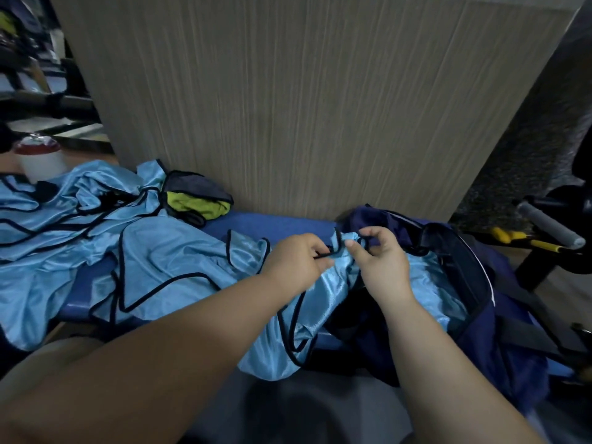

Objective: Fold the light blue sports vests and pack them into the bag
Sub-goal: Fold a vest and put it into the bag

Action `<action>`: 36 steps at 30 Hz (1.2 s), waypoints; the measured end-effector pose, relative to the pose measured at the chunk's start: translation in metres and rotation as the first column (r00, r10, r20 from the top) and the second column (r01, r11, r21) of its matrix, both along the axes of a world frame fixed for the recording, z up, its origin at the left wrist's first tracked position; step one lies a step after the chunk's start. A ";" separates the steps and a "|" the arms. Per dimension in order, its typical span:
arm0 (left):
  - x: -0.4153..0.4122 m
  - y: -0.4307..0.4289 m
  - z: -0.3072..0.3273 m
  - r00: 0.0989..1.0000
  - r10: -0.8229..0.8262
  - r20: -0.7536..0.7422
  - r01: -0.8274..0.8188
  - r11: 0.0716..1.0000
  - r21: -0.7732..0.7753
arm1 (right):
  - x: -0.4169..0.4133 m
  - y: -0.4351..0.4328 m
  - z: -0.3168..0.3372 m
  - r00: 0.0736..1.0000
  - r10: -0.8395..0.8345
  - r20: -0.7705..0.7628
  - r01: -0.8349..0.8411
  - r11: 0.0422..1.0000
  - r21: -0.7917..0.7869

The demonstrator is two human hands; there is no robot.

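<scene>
A tall wood-grain panel (304,107) (pale, vertically streaked) rises behind a blue surface (282,224) in dim light.

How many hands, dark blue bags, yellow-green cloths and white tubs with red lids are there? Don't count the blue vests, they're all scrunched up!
Hands: 2, left hand and right hand, both pinching one light blue vest
Dark blue bag: 1
Yellow-green cloth: 1
White tub with red lid: 1
Total: 5

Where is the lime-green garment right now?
In the head view, the lime-green garment lies left of centre at the foot of the wood-grain panel, tucked under a dark cloth at the far edge of the light blue vest pile.
</scene>
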State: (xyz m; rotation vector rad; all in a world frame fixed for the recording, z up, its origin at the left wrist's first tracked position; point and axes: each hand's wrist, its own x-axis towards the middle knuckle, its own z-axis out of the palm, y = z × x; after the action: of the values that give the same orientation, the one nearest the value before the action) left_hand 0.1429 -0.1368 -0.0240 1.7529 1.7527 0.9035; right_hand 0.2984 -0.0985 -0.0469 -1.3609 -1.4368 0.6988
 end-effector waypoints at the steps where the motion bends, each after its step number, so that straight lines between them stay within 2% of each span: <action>1: -0.002 0.003 0.001 0.997 0.023 0.067 -0.020 0.999 -0.035 | 0.002 0.001 -0.001 1.000 -0.010 0.005 0.010 1.000 -0.006; 4: -0.009 0.008 0.004 0.952 0.093 0.292 -0.062 0.991 -0.116 | 0.006 0.000 0.001 0.993 -0.066 0.099 0.065 0.998 0.017; 6: -0.011 0.009 0.003 0.888 0.130 0.441 -0.058 0.983 -0.173 | 0.006 -0.005 0.009 0.972 -0.140 0.187 0.119 0.986 0.117; 8: -0.011 0.010 0.003 0.839 0.149 0.523 -0.047 0.978 -0.204 | 0.003 -0.012 0.016 0.966 -0.159 0.205 0.120 0.974 0.191; 11: -0.010 0.009 0.006 0.748 0.148 0.648 -0.011 0.978 -0.210 | -0.002 -0.017 0.018 0.987 -0.011 0.161 0.005 0.999 0.042; 15: -0.009 0.011 0.013 0.612 0.115 0.783 0.047 0.982 -0.181 | -0.006 -0.025 0.018 0.959 0.181 0.219 -0.138 0.970 -0.201; 16: -0.009 0.011 0.015 0.579 0.111 0.808 0.053 0.983 -0.174 | -0.007 -0.027 0.018 0.959 0.230 0.164 -0.188 0.953 -0.239; 17: -0.010 0.011 0.017 0.547 0.107 0.831 0.056 0.985 -0.163 | -0.008 -0.028 0.018 0.958 0.283 0.043 -0.262 0.927 -0.267; 20: -0.013 0.011 0.021 0.507 0.104 0.856 0.042 0.988 -0.145 | -0.008 -0.027 0.017 0.873 0.388 -0.296 -0.458 0.861 -0.223; 23: -0.017 0.013 0.022 0.513 0.106 0.852 0.040 0.988 -0.148 | -0.006 -0.026 0.019 0.824 0.404 -0.398 -0.485 0.866 -0.125; 25: -0.022 0.015 0.019 0.546 0.115 0.830 0.030 0.987 -0.156 | -0.005 -0.022 0.019 0.872 0.363 -0.328 -0.409 0.909 -0.082; 27: -0.030 0.018 0.014 0.656 0.119 0.745 0.003 0.987 -0.160 | -0.003 -0.018 0.018 0.916 0.312 -0.251 -0.334 0.941 -0.051; 30: -0.047 0.019 0.005 0.870 0.151 0.470 -0.110 0.987 -0.114 | 0.002 -0.016 0.016 0.963 0.243 -0.116 -0.247 0.969 -0.025; 32: -0.061 0.019 -0.002 0.963 0.154 0.222 -0.139 0.987 -0.080 | 0.005 -0.016 0.015 0.984 0.177 -0.028 -0.178 0.983 -0.035; 34: -0.073 0.019 -0.011 0.990 0.139 0.024 -0.136 0.984 -0.113 | 0.009 -0.016 0.015 0.987 0.158 -0.034 -0.160 0.986 -0.050; 36: -0.081 0.017 -0.017 0.990 0.129 -0.050 -0.136 0.973 -0.185 | 0.012 -0.016 0.015 0.985 0.165 -0.045 -0.168 0.983 -0.070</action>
State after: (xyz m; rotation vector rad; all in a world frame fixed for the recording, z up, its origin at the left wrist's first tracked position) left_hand 0.0620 -0.1196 -0.0409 1.5566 1.9311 0.7344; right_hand 0.3102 -0.1148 -0.0318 -1.2858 -1.5183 0.8900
